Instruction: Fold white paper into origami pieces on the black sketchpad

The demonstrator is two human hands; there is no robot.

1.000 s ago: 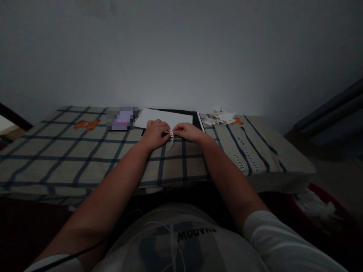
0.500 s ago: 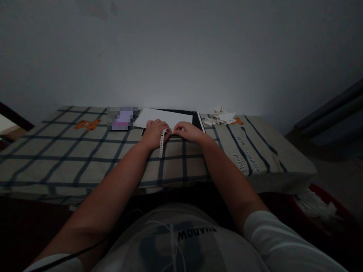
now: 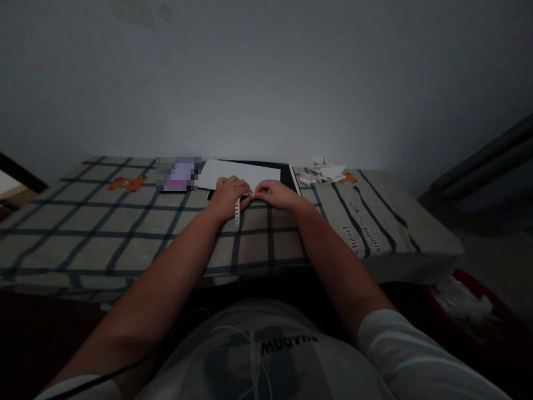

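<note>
A narrow white paper strip with a row of holes along it [image 3: 237, 215] hangs in a bend over the near edge of a black notebook [image 3: 287, 176]. My left hand [image 3: 228, 199] is closed on the strip, its fingers resting by the white sheet of paper [image 3: 239, 170]. Thumb and fingertips of my right hand [image 3: 275, 193] pinch the strip's other end, right beside the left fingertips. The white sheet lies on the notebook, and the hands hide part of its near edge.
A checked cloth [image 3: 166, 233] covers the table. On the left lies a blurred purple item [image 3: 180, 176]. Torn, folded paper pieces [image 3: 327, 171] are heaped to the right. Below the table's right end stands a red bin [image 3: 468, 280] with crumpled paper in it.
The strip between my hands now lies flatter, stretched toward the right fingertips, where before it stood up in a curl. Both hands have barely moved.
</note>
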